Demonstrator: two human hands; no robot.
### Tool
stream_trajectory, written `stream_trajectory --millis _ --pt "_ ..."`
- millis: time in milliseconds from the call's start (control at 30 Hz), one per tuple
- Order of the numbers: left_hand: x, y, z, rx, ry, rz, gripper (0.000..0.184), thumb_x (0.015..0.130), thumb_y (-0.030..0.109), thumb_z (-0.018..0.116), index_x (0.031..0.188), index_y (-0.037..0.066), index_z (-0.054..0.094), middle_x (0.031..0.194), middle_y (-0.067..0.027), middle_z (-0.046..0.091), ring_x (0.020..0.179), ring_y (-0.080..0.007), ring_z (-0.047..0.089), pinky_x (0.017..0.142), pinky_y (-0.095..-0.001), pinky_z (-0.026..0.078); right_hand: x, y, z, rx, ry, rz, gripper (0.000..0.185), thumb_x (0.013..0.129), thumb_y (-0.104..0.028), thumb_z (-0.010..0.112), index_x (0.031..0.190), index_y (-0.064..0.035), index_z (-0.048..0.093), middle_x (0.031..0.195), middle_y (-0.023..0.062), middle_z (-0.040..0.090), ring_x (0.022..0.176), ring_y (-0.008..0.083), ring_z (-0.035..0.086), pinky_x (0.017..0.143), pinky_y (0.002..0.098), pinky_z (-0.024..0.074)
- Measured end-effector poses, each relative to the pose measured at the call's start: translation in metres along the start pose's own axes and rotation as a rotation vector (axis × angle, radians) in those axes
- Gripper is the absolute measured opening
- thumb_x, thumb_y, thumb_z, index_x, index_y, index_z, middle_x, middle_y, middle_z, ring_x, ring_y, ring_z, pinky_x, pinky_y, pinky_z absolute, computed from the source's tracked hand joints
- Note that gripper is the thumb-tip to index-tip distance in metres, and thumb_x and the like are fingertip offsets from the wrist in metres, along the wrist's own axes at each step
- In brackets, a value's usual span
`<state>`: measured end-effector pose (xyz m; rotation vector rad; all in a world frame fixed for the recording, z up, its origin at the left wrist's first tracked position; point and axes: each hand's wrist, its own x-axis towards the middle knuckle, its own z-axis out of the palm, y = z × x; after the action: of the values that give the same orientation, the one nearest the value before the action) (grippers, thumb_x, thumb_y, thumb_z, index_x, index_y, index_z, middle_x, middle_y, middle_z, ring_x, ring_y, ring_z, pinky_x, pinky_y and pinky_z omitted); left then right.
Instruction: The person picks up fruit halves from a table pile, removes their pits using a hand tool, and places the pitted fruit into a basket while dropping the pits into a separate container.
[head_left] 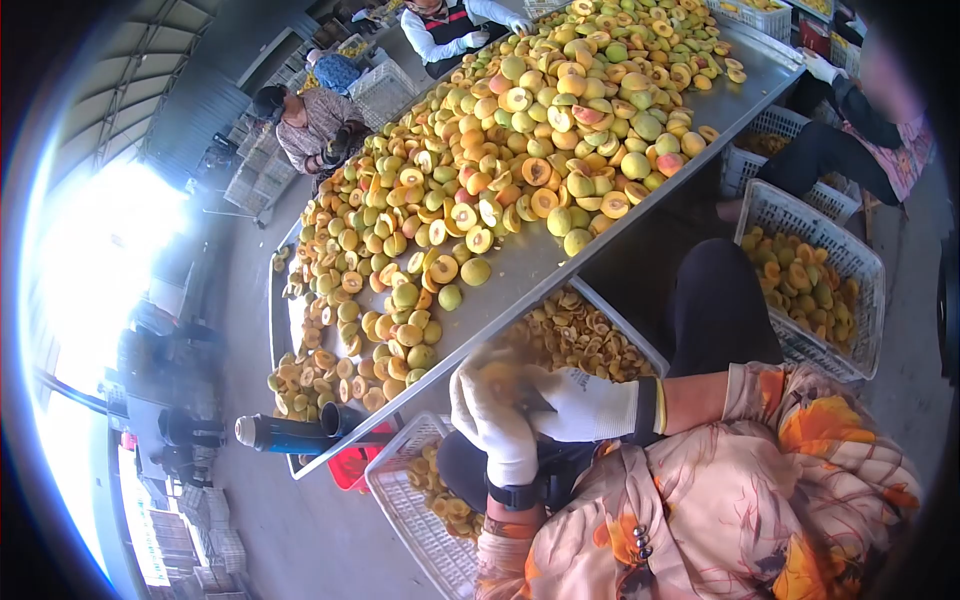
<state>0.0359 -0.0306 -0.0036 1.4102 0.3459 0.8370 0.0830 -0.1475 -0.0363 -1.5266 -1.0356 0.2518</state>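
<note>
My left hand (494, 425), in a white work glove with a dark band at the wrist, is closed in front of my lap. My right hand (575, 403), also gloved in white, meets it there with its fingers curled in. An orange-brown patch shows between the two, but motion blur and the gloves hide what it is. Just beyond the hands, a crate of cut fruit pieces (590, 335) stands under the table edge. Halved peaches (540, 172), some with the stone showing, are heaped on the metal table (515, 275).
A white crate (395, 470) with fruit pieces stands beside my left knee. Another crate (870, 255) of peach halves is at my right. A blue tube (285, 434) juts from the table corner, near a red container (350, 467). Co-workers (318, 125) sit around the table.
</note>
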Motion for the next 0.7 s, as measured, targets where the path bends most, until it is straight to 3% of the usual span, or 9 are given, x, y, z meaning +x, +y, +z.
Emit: stream_trajectory --millis 167,467,567,600,700 --pt "0.003 -0.001 0.004 0.055 0.020 -0.036 0.042 0.107 0.031 0.046 0.110 -0.007 0.066 0.089 -0.0164 0.071 0.079 -0.0207 0.067 0.073 -0.0298 0.054 0.003 -0.005 -0.010 -0.091 -0.105 0.162 0.057 0.091 -0.016 0.064 0.141 -0.0005 0.040 0.093 0.0292 0.070 0.084 0.0468 0.069 0.075 0.0503 0.0550" --pt "0.018 -0.002 0.006 0.127 -0.082 -0.044 0.041 0.106 0.027 0.047 0.102 -0.007 0.068 0.079 -0.0141 0.071 0.073 -0.0183 0.064 0.072 -0.0282 0.052 0.013 0.024 -0.010 0.074 -0.127 0.033 0.032 0.091 -0.016 0.063 0.117 0.0017 0.060 0.095 0.0289 0.070 0.090 0.0453 0.070 0.080 0.0486 0.0549" --pt "0.024 -0.001 0.008 0.167 -0.068 -0.067 0.041 0.105 0.028 0.048 0.101 -0.007 0.068 0.078 -0.0146 0.070 0.072 -0.0179 0.064 0.071 -0.0281 0.052 0.029 0.006 -0.040 0.024 -0.290 0.100 0.031 0.090 -0.016 0.063 0.116 0.0004 0.062 0.095 0.0273 0.071 0.090 0.0452 0.070 0.081 0.0481 0.0550" --pt "0.025 -0.004 0.007 0.111 -0.094 -0.062 0.042 0.105 0.030 0.050 0.100 -0.008 0.068 0.078 -0.0153 0.070 0.072 -0.0180 0.064 0.071 -0.0283 0.052 0.035 0.010 -0.044 -0.065 -0.363 0.211 0.033 0.089 -0.017 0.065 0.118 -0.0008 0.062 0.095 0.0254 0.072 0.091 0.0446 0.070 0.081 0.0477 0.0551" --pt "0.028 -0.006 0.008 0.138 -0.095 -0.044 0.042 0.104 0.030 0.051 0.100 -0.008 0.068 0.078 -0.0155 0.070 0.070 -0.0190 0.065 0.069 -0.0291 0.052 0.038 0.001 -0.051 -0.079 -0.404 0.193 0.037 0.089 -0.018 0.066 0.121 -0.0009 0.061 0.095 0.0253 0.072 0.091 0.0437 0.071 0.080 0.0475 0.0551"
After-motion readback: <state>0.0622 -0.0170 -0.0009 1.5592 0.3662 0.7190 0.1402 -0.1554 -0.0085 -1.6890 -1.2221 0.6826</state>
